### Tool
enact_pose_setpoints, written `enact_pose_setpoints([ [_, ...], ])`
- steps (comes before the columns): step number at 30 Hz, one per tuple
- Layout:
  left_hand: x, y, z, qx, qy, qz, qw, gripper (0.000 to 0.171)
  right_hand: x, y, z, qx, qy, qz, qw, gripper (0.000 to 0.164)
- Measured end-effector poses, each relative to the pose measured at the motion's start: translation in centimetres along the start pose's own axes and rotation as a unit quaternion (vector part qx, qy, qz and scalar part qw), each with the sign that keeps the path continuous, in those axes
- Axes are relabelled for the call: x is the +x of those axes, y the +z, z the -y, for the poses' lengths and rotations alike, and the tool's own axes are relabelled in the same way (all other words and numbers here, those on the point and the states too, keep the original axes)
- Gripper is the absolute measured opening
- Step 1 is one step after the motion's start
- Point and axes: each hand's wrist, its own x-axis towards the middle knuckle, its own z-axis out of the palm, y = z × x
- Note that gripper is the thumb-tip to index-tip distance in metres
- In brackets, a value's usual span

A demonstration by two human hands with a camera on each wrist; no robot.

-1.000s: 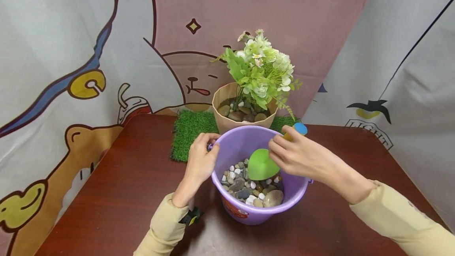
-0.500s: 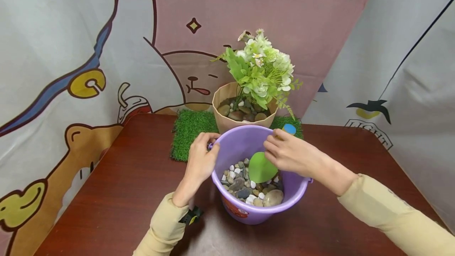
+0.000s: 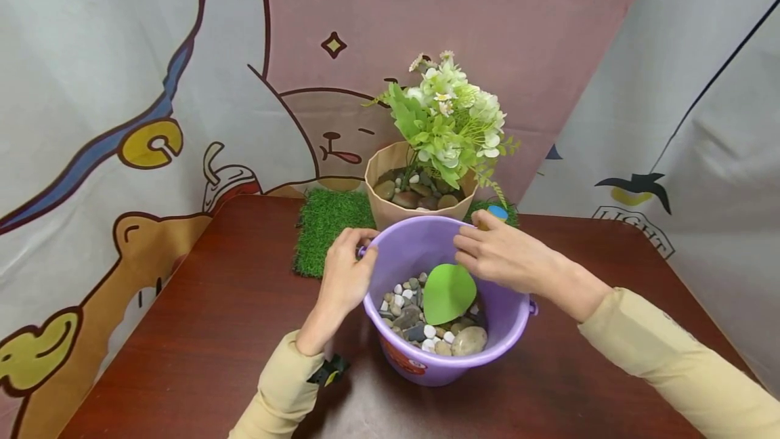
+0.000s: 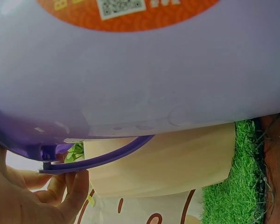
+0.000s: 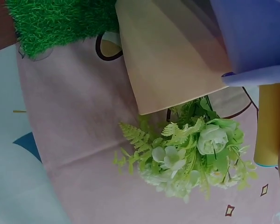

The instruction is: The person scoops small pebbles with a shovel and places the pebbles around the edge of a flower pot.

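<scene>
A purple bucket (image 3: 441,374) stands on the table with several stones and white pebbles (image 3: 407,317) in its bottom. My left hand (image 3: 349,269) grips its left rim; in the left wrist view the fingers touch the purple bail handle (image 4: 105,159) near its pivot. My right hand (image 3: 508,256), above the right side of the bucket, grips a toy shovel with a green leaf-shaped scoop (image 3: 449,295). Its yellow handle (image 5: 269,126) shows in the right wrist view, with a blue end cap (image 3: 498,213) at the top. The scoop hides some stones; whether it touches them I cannot tell.
Behind the bucket, a beige faceted pot (image 3: 420,214) holds stones and white-green flowers (image 3: 447,120). It stands on an artificial grass mat (image 3: 332,222). The dark red table (image 3: 201,330) backs onto a cartoon-printed cloth (image 3: 487,12).
My right hand has shifted a little left with the shovel, and the green scoop sits lower over the stones. The left hand and bucket stay in place.
</scene>
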Motion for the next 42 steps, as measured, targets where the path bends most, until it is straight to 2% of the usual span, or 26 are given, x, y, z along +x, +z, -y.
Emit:
enact_pose_setpoints([
  [11,0.0,0.0,0.0,-0.001,0.003,0.0,1.0,0.023,1.1,-0.1,1.5,-0.047,-0.023,-0.016,0.999,0.02],
  [19,0.0,-0.1,0.0,-0.002,-0.001,-0.002,1.0,0.023,1.2,-0.5,1.6,-0.053,-0.021,0.01,0.998,0.02],
  [32,0.0,0.0,0.0,-0.002,-0.001,-0.002,1.0,0.023,0.2,-0.6,0.0,0.004,-0.013,0.008,1.0,0.016],
  [42,0.0,0.2,0.1,-0.005,0.002,-0.004,1.0,0.022,0.0,0.2,0.2,0.066,-0.013,-0.014,0.998,0.011],
])
